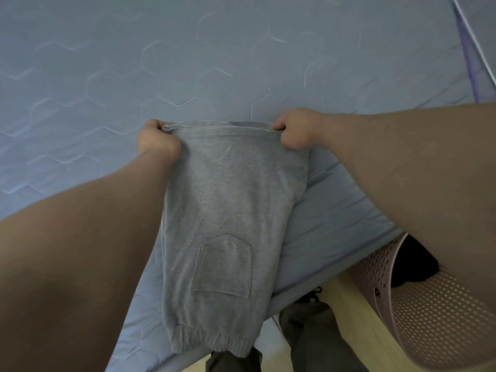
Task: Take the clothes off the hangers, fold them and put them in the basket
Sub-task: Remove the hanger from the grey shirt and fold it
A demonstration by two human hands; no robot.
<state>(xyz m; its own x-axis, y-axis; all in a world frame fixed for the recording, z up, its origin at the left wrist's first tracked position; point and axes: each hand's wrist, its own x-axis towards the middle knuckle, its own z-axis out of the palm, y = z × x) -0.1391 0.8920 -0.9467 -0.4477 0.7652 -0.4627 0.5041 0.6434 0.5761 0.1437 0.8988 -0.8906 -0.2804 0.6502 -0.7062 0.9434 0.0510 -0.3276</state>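
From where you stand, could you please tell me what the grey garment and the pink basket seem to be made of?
The grey garment looks like a soft, matte knit, probably cotton jersey: heathered speckle, ribbed hem band, stitched patch pocket. The pink basket appears to be moulded plastic, smooth-surfaced: rows of small holes and a stiff rim.

A bed (241, 49) fills most of the view. Its cover is pale blue, quilted in a stitched pattern of hexagons, and lies smooth, with a few soft creases near the right edge. The bed's near edge runs slantwise from the lower left up to the right. Below that edge is a pale yellow floor (346, 302). In the top right corner a purple strip (468, 57) runs along the bed, with a thin white line (479, 49) just beside it. The light is soft and even.
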